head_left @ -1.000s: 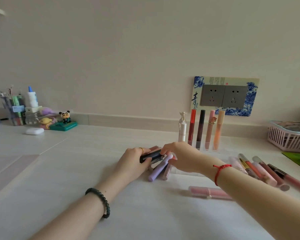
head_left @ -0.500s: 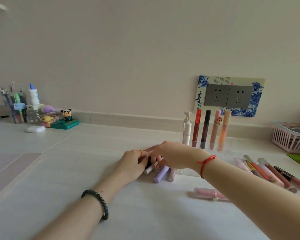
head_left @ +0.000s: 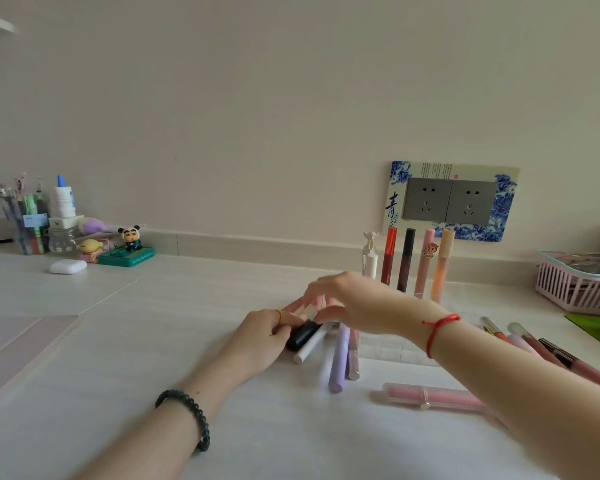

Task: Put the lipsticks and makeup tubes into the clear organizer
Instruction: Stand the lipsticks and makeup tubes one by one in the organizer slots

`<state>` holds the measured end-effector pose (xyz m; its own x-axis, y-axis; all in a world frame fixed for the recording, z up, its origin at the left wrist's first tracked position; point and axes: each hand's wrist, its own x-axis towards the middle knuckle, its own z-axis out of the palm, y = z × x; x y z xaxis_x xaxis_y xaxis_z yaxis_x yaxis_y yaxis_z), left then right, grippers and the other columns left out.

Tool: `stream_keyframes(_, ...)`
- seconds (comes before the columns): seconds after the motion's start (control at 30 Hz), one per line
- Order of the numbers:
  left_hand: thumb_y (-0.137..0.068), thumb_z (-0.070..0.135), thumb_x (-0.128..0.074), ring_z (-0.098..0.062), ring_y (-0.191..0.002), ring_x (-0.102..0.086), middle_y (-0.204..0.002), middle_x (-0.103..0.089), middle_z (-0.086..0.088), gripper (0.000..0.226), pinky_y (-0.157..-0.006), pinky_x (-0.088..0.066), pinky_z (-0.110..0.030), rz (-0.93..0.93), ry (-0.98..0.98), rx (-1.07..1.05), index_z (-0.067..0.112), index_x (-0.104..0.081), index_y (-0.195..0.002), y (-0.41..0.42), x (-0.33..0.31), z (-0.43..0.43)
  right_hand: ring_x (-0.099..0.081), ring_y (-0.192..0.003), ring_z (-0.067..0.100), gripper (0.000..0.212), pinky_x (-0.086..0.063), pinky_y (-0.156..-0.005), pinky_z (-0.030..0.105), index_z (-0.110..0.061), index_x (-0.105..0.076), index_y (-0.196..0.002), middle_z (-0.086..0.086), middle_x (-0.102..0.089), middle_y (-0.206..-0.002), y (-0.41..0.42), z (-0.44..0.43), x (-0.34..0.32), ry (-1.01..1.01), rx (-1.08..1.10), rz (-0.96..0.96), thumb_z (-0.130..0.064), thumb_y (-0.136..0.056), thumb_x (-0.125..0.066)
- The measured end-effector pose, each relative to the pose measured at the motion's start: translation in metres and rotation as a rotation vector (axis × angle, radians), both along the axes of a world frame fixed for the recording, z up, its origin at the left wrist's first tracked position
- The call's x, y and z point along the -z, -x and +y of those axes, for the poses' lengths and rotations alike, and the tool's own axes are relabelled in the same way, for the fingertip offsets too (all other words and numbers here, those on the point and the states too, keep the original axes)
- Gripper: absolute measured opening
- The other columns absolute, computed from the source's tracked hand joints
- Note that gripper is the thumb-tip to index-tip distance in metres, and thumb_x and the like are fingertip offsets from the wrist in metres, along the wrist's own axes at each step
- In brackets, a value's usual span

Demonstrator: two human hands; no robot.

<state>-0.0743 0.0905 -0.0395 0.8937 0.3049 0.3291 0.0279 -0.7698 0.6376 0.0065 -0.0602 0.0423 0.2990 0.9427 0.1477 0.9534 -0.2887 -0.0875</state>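
My left hand (head_left: 265,337) grips a short black tube (head_left: 303,336) at the edge of a small pile on the desk. In that pile lie a white stick (head_left: 309,348), a lilac tube (head_left: 338,363) and a pinkish tube (head_left: 353,356). My right hand (head_left: 350,303) hovers blurred over the far end of the pile, fingers stretched left above some pink tubes. Its grip is unclear. Behind it is the clear organizer (head_left: 392,353), with several tubes standing in its back row, among them a red tube (head_left: 388,258) and a peach tube (head_left: 442,265).
A pink case (head_left: 430,396) lies in front of the organizer. Several more tubes (head_left: 534,344) lie to its right. A pink basket (head_left: 575,284) and green mat (head_left: 596,322) are at far right. A pen holder (head_left: 28,223), figurines and a white earbud case (head_left: 68,266) sit far left.
My right hand lifted off the pile and stretched its fingers left. The black tube reappeared in my left hand, and the pile's white and lilac tubes now lie uncovered.
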Motion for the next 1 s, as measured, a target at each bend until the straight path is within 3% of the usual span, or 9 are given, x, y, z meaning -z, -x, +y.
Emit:
stream_keyframes(0.1, -0.090, 0.003, -0.040, 0.002, -0.119, -0.047, -0.129, -0.052, 0.018, 0.037, -0.079, -0.029, 0.007, -0.050, 0.030, 0.041, 0.022, -0.067, -0.108, 0.000, 0.001, -0.002, -0.057, -0.088, 0.011, 0.023, -0.049, -0.082, 0.022, -0.013, -0.058, -0.110, 0.000, -0.063, -0.103, -0.003, -0.013, -0.014, -0.258, 0.036, 0.140, -0.017, -0.087, -0.058)
stream_keyframes(0.2, -0.090, 0.000, -0.039, 0.009, -0.127, -0.034, -0.127, -0.039, 0.035, 0.040, -0.084, -0.025, 0.009, -0.067, 0.097, 0.101, 0.024, -0.063, -0.113, 0.001, 0.000, -0.004, -0.060, -0.091, 0.010, 0.023, -0.050, -0.085, 0.021, -0.012, -0.059, -0.108, -0.007, -0.061, -0.093, -0.008, -0.028, -0.026, -0.459, 0.092, 0.240, -0.017, -0.086, -0.060)
stream_keyframes(0.3, -0.092, 0.007, -0.042, 0.007, -0.128, -0.035, -0.134, -0.042, 0.024, 0.036, -0.084, -0.029, 0.004, -0.073, 0.087, 0.066, 0.028, -0.063, -0.111, 0.000, 0.001, -0.002, -0.061, -0.085, 0.003, 0.022, -0.050, -0.077, 0.011, -0.015, -0.058, -0.106, -0.015, -0.060, -0.087, -0.014, -0.045, -0.036, -0.585, 0.114, 0.290, -0.018, -0.085, -0.061)
stream_keyframes(0.43, -0.092, 0.018, -0.049, -0.003, -0.117, -0.049, -0.130, -0.054, 0.010, 0.024, -0.080, -0.033, 0.001, -0.089, 0.079, -0.019, 0.026, -0.063, -0.110, -0.001, 0.000, -0.002, -0.065, -0.078, 0.009, 0.020, -0.058, -0.070, 0.022, -0.013, -0.057, -0.106, -0.005, -0.064, -0.088, -0.020, -0.072, -0.048, -0.726, 0.145, 0.437, -0.015, -0.086, -0.059)
stream_keyframes(0.53, -0.091, 0.024, -0.050, -0.011, -0.126, -0.042, -0.137, -0.047, 0.002, 0.032, -0.095, -0.027, -0.013, -0.118, 0.006, -0.103, 0.020, -0.056, -0.122, -0.007, -0.001, -0.002, -0.066, -0.071, 0.006, 0.020, -0.058, -0.065, 0.023, -0.012, -0.057, -0.106, -0.001, -0.065, -0.090, -0.028, -0.093, -0.053, -0.775, 0.198, 0.503, -0.015, -0.086, -0.058)
stream_keyframes(0.63, -0.094, 0.019, -0.043, -0.017, -0.125, -0.044, -0.138, -0.046, 0.000, 0.040, -0.093, -0.030, -0.018, -0.017, 0.024, -0.184, 0.016, -0.042, -0.134, -0.013, 0.001, -0.001, -0.066, -0.067, 0.006, 0.021, -0.059, -0.063, 0.025, -0.011, -0.057, -0.106, -0.002, -0.065, -0.087, -0.038, -0.112, -0.055, -0.789, 0.236, 0.494, -0.016, -0.086, -0.058)
stream_keyframes(0.73, -0.094, 0.011, -0.040, -0.019, -0.127, -0.044, -0.138, -0.048, -0.003, 0.040, -0.103, -0.032, -0.025, 0.062, 0.030, -0.200, 0.014, -0.043, -0.133, -0.018, 0.005, 0.002, -0.066, -0.073, 0.014, 0.020, -0.059, -0.063, 0.025, -0.011, -0.057, -0.105, 0.001, -0.066, -0.089, -0.047, -0.129, -0.056, -0.807, 0.274, 0.482, -0.016, -0.086, -0.058)
stream_keyframes(1.0, -0.088, -0.005, -0.043, -0.011, -0.109, -0.050, -0.129, -0.054, -0.004, 0.044, -0.096, -0.035, -0.023, 0.032, 0.153, -0.110, 0.010, -0.046, -0.130, -0.020, -0.001, 0.003, -0.065, -0.074, 0.016, 0.023, -0.058, -0.062, 0.027, -0.009, -0.057, -0.109, 0.003, -0.065, -0.092, -0.076, -0.155, -0.050, -0.812, 0.376, 0.440, -0.018, -0.087, -0.057)
